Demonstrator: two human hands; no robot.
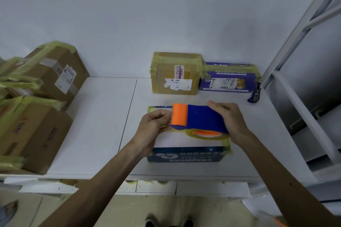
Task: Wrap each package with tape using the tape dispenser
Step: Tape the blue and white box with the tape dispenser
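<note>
Above blue package [184,154]: tape dispenser [200,118] gripped by right hand [229,118], left hand [154,123] pinching at orange end.

My right hand [227,120] covers the rear of the tape dispenser [199,118], so its handle is hidden. My left fingers [162,116] hide the tape's loose end. Dispenser and hands block most of the blue package [184,155] top. The stacked boxes [33,116] run off the left edge, blurred. Labels on the brown box [175,73] and purple box [230,79] are too small to read.
</note>
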